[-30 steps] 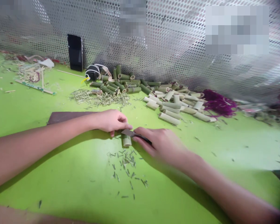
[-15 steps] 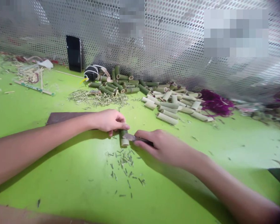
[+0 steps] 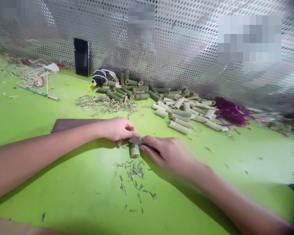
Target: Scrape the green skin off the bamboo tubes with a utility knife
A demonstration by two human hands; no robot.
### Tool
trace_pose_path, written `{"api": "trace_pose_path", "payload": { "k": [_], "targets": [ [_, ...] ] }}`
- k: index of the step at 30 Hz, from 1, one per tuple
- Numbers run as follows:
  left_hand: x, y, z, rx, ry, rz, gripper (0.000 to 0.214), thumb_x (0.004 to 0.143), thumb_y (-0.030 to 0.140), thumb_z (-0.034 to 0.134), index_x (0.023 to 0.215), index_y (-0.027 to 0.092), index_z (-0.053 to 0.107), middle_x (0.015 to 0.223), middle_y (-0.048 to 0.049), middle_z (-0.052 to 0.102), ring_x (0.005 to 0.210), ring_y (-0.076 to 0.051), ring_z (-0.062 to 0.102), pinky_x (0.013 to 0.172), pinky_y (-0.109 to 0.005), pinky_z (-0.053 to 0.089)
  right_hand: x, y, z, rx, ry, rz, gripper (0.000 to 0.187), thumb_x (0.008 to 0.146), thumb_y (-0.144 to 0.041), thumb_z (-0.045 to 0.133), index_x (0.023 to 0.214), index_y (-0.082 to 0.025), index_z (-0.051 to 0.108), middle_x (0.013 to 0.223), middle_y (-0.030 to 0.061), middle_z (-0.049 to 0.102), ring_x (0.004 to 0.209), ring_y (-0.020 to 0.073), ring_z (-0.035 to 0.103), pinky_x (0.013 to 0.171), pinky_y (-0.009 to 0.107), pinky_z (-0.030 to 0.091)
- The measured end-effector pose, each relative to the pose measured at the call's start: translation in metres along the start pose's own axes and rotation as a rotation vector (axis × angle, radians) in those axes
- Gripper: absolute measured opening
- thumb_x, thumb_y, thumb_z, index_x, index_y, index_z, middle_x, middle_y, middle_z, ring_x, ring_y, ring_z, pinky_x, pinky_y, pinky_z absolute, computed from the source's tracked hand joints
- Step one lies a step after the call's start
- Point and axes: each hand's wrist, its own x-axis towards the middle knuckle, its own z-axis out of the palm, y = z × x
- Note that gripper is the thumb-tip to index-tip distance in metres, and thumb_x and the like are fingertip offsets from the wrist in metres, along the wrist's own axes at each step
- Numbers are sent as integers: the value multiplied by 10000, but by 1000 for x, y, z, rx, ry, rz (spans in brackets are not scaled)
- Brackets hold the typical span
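My left hand (image 3: 120,130) is closed around the far end of a short bamboo tube (image 3: 134,150), its thumb on top. The tube's near end is scraped pale, with some green skin showing beside the blade. In my right hand (image 3: 166,150) is a knife (image 3: 137,141), its dark handle gripped in the fingers and its blade lying across the tube close to my left thumb. Thin green shavings (image 3: 137,173) are scattered on the green table (image 3: 88,195) in front of the tube. Part of the tube is hidden under my left hand.
A brown flat board (image 3: 68,124) lies behind my left forearm. Farther back are green bamboo tubes (image 3: 142,96), pale scraped tubes (image 3: 178,127), a shavings heap (image 3: 105,105), purple string (image 3: 231,112), a black charger (image 3: 99,77) and a phone (image 3: 81,58) against the perforated metal wall (image 3: 181,42).
The knife blade has shifted up the tube, toward my left thumb. My left hand keeps its hold on the tube. The whole view has slid slightly.
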Motion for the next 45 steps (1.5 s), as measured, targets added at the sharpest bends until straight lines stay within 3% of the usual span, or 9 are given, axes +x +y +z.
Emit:
{"api": "trace_pose_path", "payload": {
  "k": [7, 14, 19, 22, 26, 32, 38, 45],
  "targets": [
    [-1, 5, 0, -14, -4, -11, 424, 890, 600, 691, 790, 200, 593, 638, 51, 601, 463, -115, 599, 538, -263, 453, 0, 6, -6, 172, -82, 2, 388, 1065, -439, 401, 1003, -208, 706, 703, 29, 718, 513, 140, 577, 517, 282, 414],
    [-3, 5, -1, -24, -14, -29, 377, 899, 567, 704, 843, 202, 633, 645, 44, 604, 474, -119, 600, 523, -262, 458, -6, 33, -20, 406, -322, 4, 462, 1020, -603, 459, 856, -219, 658, 592, -43, 528, 487, 118, 451, 473, 258, 334],
    [-3, 3, -1, -10, -4, -19, 370, 906, 563, 699, 847, 201, 646, 665, 44, 613, 482, -111, 610, 529, -253, 459, -5, 27, -9, 290, -106, 34, 418, 1040, -532, 450, 977, -203, 700, 675, 0, 651, 537, 134, 534, 527, 271, 375],
    [-3, 2, 0, -19, 1, -10, 408, 898, 595, 694, 822, 200, 627, 670, 45, 612, 472, -111, 608, 524, -257, 459, 0, 10, -4, 226, -92, 38, 352, 1044, -446, 453, 1018, -204, 708, 728, 21, 710, 548, 136, 569, 541, 269, 383],
    [-3, 5, -1, -46, -14, -26, 447, 869, 625, 710, 792, 201, 591, 653, 48, 590, 475, -114, 604, 521, -256, 459, 3, 3, -8, 294, -170, 33, 361, 1044, -449, 448, 956, -199, 694, 708, 11, 684, 536, 127, 547, 528, 262, 369],
    [-2, 6, -2, -44, -42, -37, 405, 878, 594, 704, 853, 199, 620, 657, 50, 601, 482, -116, 605, 528, -256, 452, -4, 34, -19, 509, -437, 5, 501, 990, -651, 500, 863, -202, 683, 620, -38, 540, 508, 108, 427, 490, 256, 314],
    [-1, 1, -1, -16, -17, -16, 422, 884, 611, 695, 822, 200, 620, 641, 51, 602, 467, -121, 616, 525, -260, 442, -3, 24, -9, 255, -115, 36, 409, 1040, -517, 451, 976, -202, 703, 694, 14, 675, 545, 137, 549, 536, 276, 382],
    [-1, 3, 3, 51, 42, -14, 456, 899, 633, 662, 764, 201, 599, 588, 60, 585, 437, -118, 603, 541, -263, 426, 0, 7, -1, 29, -21, 1, 333, 1055, -403, 446, 1060, -226, 727, 739, 17, 749, 520, 147, 593, 527, 279, 362]
  ]
}}
